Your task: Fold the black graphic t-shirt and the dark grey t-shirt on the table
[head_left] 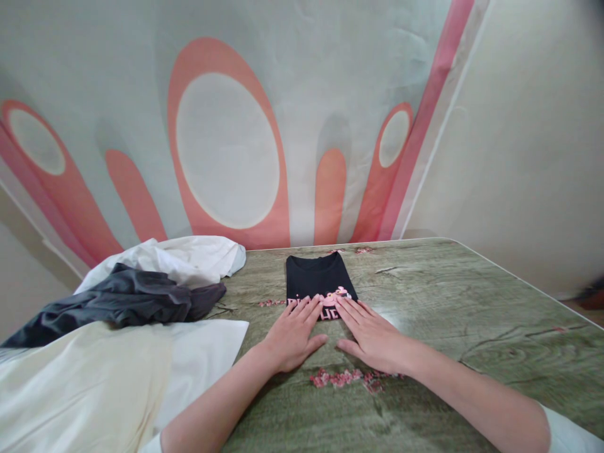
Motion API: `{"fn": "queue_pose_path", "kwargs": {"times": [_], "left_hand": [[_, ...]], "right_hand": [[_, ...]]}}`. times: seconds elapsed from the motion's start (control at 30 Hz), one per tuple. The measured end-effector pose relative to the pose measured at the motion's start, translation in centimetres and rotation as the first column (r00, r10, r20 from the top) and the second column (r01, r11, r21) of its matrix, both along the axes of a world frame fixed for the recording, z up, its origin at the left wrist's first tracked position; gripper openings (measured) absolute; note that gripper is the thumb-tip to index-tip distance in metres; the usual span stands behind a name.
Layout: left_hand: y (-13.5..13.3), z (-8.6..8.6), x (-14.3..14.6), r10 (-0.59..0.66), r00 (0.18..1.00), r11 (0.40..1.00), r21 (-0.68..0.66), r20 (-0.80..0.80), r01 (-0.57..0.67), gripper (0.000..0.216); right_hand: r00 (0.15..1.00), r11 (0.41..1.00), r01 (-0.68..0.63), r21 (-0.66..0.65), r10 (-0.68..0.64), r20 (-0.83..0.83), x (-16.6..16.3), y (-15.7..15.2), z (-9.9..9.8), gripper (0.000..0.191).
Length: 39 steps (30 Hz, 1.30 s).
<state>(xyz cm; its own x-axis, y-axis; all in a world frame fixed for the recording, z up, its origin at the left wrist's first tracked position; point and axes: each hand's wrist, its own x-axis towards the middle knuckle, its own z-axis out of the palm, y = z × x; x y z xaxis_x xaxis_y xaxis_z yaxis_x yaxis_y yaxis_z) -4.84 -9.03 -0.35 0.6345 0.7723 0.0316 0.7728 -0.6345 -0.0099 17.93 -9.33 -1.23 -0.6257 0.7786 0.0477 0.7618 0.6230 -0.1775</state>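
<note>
A folded black T-shirt (pixel 314 275) lies flat on the wood-patterned table (pixel 438 296), ahead of the person and close to the far edge. Taking the shirt as the centre of a clock, with the person at 6, its round collar (pixel 311 263) points to 12. Its long axis seems to run from 6 to 12, though the low viewing angle shortens that direction. The pink cartoon print (pixel 342 293) sits toward the 6 o'clock end, its lettering upright to the person and partly covered.

The left hand (pixel 293 336) is spread flat, fingers straight toward 1 o'clock, fingertips on the print; it grips nothing. The right hand (pixel 375 340) lies likewise open and flat, fingers toward 11, also without gripping. The thumbs point toward each other, apart, on the near side of the shirt.

Well away at 9 o'clock lies a crumpled dark grey garment (pixel 132 296); a white garment (pixel 189 259) is heaped beyond it, toward 10, and a cream cloth (pixel 104 384) spreads at 8. Printed pink blossoms (pixel 346 377) mark the tabletop at 6.
</note>
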Motion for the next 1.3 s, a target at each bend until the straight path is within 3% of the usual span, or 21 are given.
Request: {"fn": "queue_pose_path", "kwargs": {"times": [0.3,0.43,0.73,1.1,1.3], "left_hand": [[-1.5,0.1,-0.1,0.169,0.986,0.986,0.012,-0.009,-0.168,0.070],[-2.2,0.1,0.2,0.188,0.982,0.982,0.029,0.033,-0.189,0.070],[-2.5,-0.3,0.1,0.122,0.991,0.992,-0.023,0.051,-0.121,0.074],[-2.6,-0.2,0.1,0.138,0.988,0.989,-0.062,0.074,-0.133,0.075],[-2.6,-0.2,0.1,0.133,0.989,0.990,-0.056,0.059,-0.129,0.075]], "right_hand": [[0.991,0.989,0.120,0.084,-0.114,-0.074,0.1,-0.2,-0.8,0.075],[0.993,0.994,0.059,0.092,-0.049,-0.104,-0.6,1.2,-0.1,0.071],[0.989,0.991,-0.123,-0.045,0.119,-0.083,-3.9,6.0,0.0,0.058],[0.995,0.995,-0.098,-0.020,0.098,-0.018,-5.3,14.1,-1.4,0.065],[0.996,0.997,-0.075,0.013,0.076,-0.052,-5.1,15.7,-1.7,0.063]]}}
